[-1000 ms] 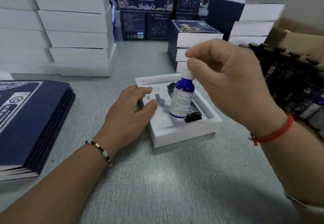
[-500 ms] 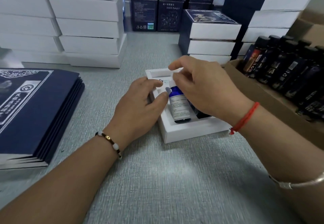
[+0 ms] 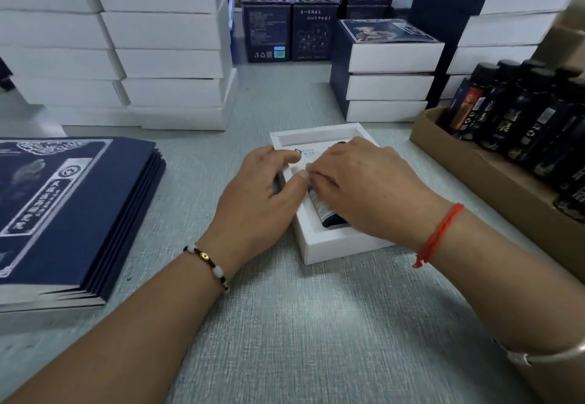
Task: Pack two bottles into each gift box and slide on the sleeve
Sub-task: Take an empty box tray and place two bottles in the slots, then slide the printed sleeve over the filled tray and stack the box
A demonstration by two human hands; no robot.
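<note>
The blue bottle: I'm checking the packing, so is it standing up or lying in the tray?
Lying down. The blue bottle rests lengthwise in the gift box recess, under the right hand.
</note>
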